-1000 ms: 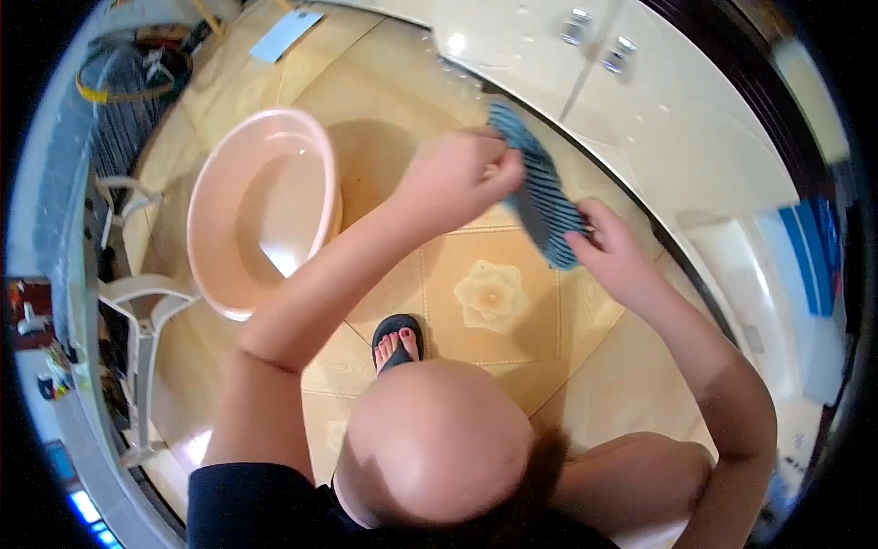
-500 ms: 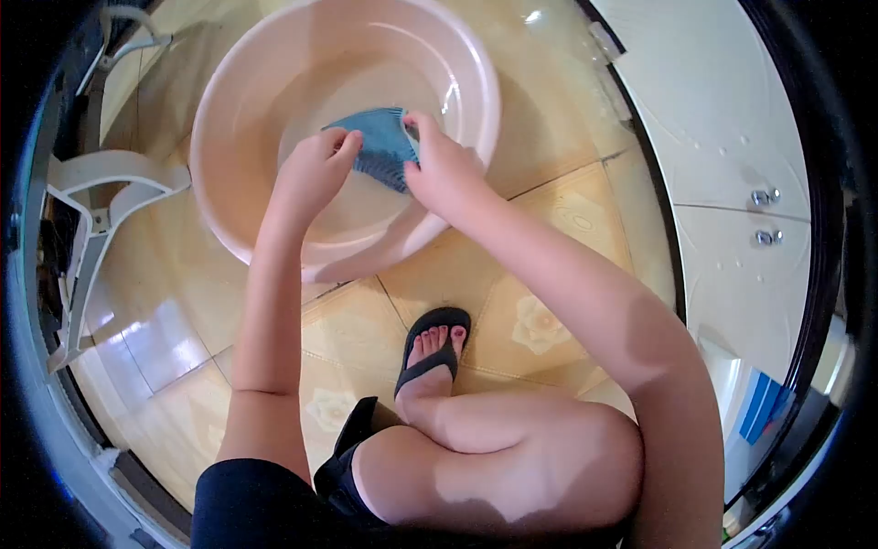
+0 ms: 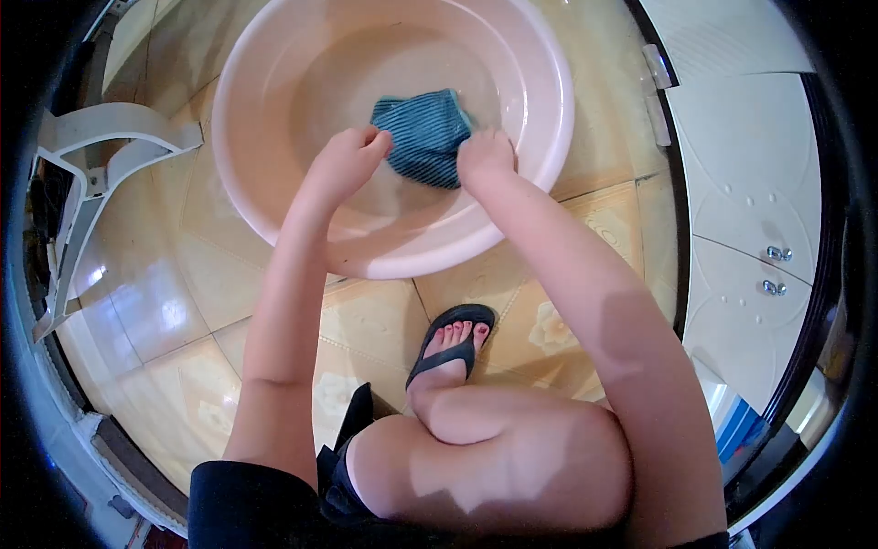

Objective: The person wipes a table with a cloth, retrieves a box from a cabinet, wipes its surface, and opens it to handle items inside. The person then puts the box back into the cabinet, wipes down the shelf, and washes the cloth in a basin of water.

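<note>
A blue-green cloth with dark stripes (image 3: 422,139) is spread between my hands, over the inside of a large pink basin (image 3: 393,266). My left hand (image 3: 352,160) is closed on the cloth's left edge. At the cloth's right edge my right hand (image 3: 487,156) is closed on it too, knuckles up. Water seems to lie in the bottom of the basin, below the cloth; whether the cloth touches it cannot be made out.
White cabinet doors (image 3: 745,174) with shiny knobs stand at the right. A white plastic frame (image 3: 110,128) is at the left. My foot in a black flip-flop (image 3: 453,343) rests on the tiled floor below the basin. A blue and white object (image 3: 736,430) lies at the lower right.
The view has turned from the cabinet side to the basin. The cloth, earlier stretched near the cabinet, came over the basin with both hands, and its striped face now shows more fully.
</note>
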A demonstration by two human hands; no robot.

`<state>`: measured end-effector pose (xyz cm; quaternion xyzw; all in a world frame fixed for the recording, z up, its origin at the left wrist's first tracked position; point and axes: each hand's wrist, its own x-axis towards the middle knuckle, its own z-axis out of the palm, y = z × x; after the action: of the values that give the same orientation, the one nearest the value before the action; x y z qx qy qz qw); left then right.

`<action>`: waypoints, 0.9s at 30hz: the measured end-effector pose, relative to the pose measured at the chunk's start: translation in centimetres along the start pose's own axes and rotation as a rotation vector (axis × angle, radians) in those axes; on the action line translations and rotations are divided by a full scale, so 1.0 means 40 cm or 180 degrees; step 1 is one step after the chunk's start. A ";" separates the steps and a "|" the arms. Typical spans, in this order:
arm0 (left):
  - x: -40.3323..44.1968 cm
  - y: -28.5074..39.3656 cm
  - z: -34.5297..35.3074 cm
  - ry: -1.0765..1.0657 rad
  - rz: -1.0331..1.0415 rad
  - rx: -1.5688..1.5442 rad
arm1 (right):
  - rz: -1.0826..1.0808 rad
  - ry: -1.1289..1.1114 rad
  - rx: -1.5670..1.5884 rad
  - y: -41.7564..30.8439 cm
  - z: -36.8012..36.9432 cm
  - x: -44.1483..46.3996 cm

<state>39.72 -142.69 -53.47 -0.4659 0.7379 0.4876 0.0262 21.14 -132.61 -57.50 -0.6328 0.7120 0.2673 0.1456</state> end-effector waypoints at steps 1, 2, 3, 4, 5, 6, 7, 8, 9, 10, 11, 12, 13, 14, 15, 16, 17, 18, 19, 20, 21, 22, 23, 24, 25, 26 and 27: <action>0.008 -0.015 0.004 -0.0017 -0.0020 -0.0057 | 0.0035 -0.0389 0.0204 -0.011 -0.014 -0.002; 0.018 -0.027 0.005 -0.0018 -0.0035 -0.0118 | 0.0070 -0.0765 0.0395 -0.028 -0.031 0.001; 0.022 -0.034 0.008 -0.0012 -0.0076 -0.0130 | 0.0113 -0.1152 0.0593 -0.044 -0.048 -0.009; 0.027 -0.041 0.011 -0.0008 -0.0110 -0.0137 | -0.0110 -0.0729 0.0444 -0.057 -0.038 -0.018; 0.033 -0.046 0.012 0.0000 -0.0144 -0.0136 | -0.0333 -0.0301 0.0301 -0.072 -0.014 -0.025; 0.036 -0.048 0.011 0.0004 -0.0104 -0.0132 | -0.0562 0.0128 0.0154 -0.087 0.014 -0.023; 0.037 -0.049 0.009 0.0010 -0.0070 -0.0133 | -0.0340 0.0645 0.0158 -0.096 0.029 -0.011; 0.036 -0.047 0.010 0.0017 -0.0025 -0.0143 | -0.0456 0.0709 0.0322 -0.089 0.041 0.004; 0.041 -0.054 0.016 -0.0016 -0.0041 -0.0174 | -0.0568 0.0781 0.0467 -0.075 0.029 0.011; 0.047 -0.062 0.023 -0.0029 -0.0047 -0.0217 | -0.0688 0.0864 0.0589 -0.060 0.015 0.017; 0.057 -0.068 0.024 -0.0021 -0.0043 -0.0259 | -0.0546 0.1116 0.0765 -0.068 0.001 0.019; 0.057 -0.061 0.021 0.0066 -0.0002 -0.0379 | -0.0496 0.1395 0.1279 -0.062 -0.024 0.017; 0.049 -0.056 0.020 0.0141 0.0033 -0.0489 | -0.0448 0.1660 0.1812 -0.058 -0.058 0.011; 0.043 -0.053 0.018 0.0208 0.0063 -0.0593 | -0.0400 0.1911 0.2359 -0.057 -0.088 0.004; 0.042 -0.050 0.014 0.0330 0.0033 -0.0793 | -0.0120 0.2186 0.3403 -0.059 -0.107 0.000; 0.041 -0.045 0.010 0.0440 0.0002 -0.0988 | -0.0044 0.2200 0.3952 -0.056 -0.136 -0.008; 0.038 -0.039 0.008 0.0534 -0.0029 -0.1178 | 0.0050 0.2200 0.4506 -0.050 -0.165 -0.017; 0.029 -0.023 0.005 0.0657 -0.0286 -0.1529 | 0.0165 0.2187 0.5062 -0.042 -0.200 -0.035; 0.017 -0.002 0.002 0.0760 -0.0549 -0.1876 | 0.0087 0.2022 0.5306 -0.026 -0.243 -0.064; 0.011 0.012 0.006 0.0856 -0.0809 -0.2223 | -0.0097 0.1943 0.5715 -0.018 -0.289 -0.095; 0.036 -0.014 0.012 0.0783 -0.0909 -0.2478 | -0.0307 0.1869 0.6110 -0.011 -0.338 -0.126; 0.024 0.006 0.010 0.0619 -0.0886 -0.2914 | -0.0536 0.1784 0.6497 -0.005 -0.377 -0.152; -0.003 0.035 0.004 0.0443 -0.0864 -0.3348 | -0.0781 0.1727 0.6622 0.000 -0.406 -0.173; -0.015 0.055 0.001 0.0258 -0.0839 -0.3773 | -0.1031 0.1671 0.6744 0.003 -0.432 -0.191; 0.018 0.024 0.012 -0.0237 -0.0574 -0.4559 | -0.1284 0.1617 0.6863 0.007 -0.445 -0.200; 0.045 -0.005 0.027 -0.0600 -0.0306 -0.5050 | -0.1322 0.1704 0.6832 0.005 -0.446 -0.200; 0.004 0.046 0.016 -0.0314 -0.0323 -0.5102 | -0.1348 0.1809 0.6798 -0.003 -0.446 -0.195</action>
<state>38.04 -142.15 -52.61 -0.3539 0.1394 0.8871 -0.2614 24.82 -136.28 -38.76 -0.3299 0.4617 -0.6634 0.4878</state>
